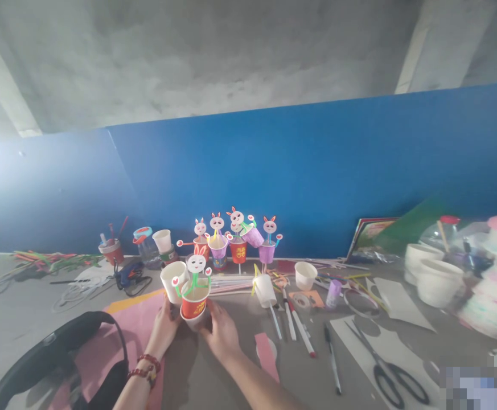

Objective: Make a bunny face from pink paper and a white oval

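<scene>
A red paper cup [193, 307] with a rabbit face [197, 263] and green pipe-cleaner arms is nested in a white paper cup [194, 323]. My right hand [221, 330] curls around the right side of this nested pair. On the left, my left hand [165, 323] has its fingers closed against the cups, partly hidden behind them. Another white paper cup [173, 281] stands directly behind, close to my left fingertips. Farther back, several finished rabbit cups stand in a group, among them a purple cup [267, 253] and a red one [238, 251].
Headphones [56, 347] lie on pink paper [141, 336] at the left. To the right are a tipped white cup [265, 290], markers [302, 330], a pen [332, 356], scissors [376, 356] and white cups [438, 283]. A blue partition [274, 159] stands behind.
</scene>
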### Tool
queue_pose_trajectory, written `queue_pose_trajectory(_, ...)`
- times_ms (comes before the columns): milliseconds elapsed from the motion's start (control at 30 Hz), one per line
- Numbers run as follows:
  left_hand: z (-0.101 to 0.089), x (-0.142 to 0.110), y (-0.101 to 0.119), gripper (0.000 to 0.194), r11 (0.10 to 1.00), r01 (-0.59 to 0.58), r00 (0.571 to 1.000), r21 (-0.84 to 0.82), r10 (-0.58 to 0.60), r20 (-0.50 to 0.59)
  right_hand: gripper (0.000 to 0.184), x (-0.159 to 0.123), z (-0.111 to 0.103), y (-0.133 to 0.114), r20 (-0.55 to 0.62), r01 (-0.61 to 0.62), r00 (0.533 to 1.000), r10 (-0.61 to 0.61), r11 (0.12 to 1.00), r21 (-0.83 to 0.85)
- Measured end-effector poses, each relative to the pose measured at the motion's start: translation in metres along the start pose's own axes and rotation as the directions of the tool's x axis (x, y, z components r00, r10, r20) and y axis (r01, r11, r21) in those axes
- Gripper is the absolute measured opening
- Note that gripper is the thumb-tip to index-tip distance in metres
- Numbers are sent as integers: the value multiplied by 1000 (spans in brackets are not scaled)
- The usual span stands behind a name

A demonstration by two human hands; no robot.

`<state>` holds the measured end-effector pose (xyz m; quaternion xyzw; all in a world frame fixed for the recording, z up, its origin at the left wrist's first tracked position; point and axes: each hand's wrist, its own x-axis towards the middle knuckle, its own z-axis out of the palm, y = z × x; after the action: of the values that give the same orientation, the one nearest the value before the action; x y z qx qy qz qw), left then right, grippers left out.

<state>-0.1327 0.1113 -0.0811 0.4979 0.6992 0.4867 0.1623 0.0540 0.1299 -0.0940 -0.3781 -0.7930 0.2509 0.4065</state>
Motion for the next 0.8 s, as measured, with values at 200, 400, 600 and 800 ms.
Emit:
queue_pose_trajectory(200, 1, -2, -1, 39, 999, -31, 999, 17, 31, -30, 62, 0, 0, 1, 17, 0, 1000, 0, 1000, 4)
queue_pose_trajectory(400, -9, -19, 6, 57, 997, -56, 992, 52, 62, -112, 79, -2, 1, 1, -10, -41, 999, 41, 999, 28)
queue_pose_trajectory(600, -12, -62, 23, 45, 986, -109, 968, 124, 134, -212, 86, -3, 1, -1, -18, -81, 996, 82, 995, 52)
queue_pose_trajectory(800, 11, -73, 27, 49, 979, -175, 977, 108, 186, -103, 83, -4, -1, -3, -9, -73, 997, 74, 994, 78)
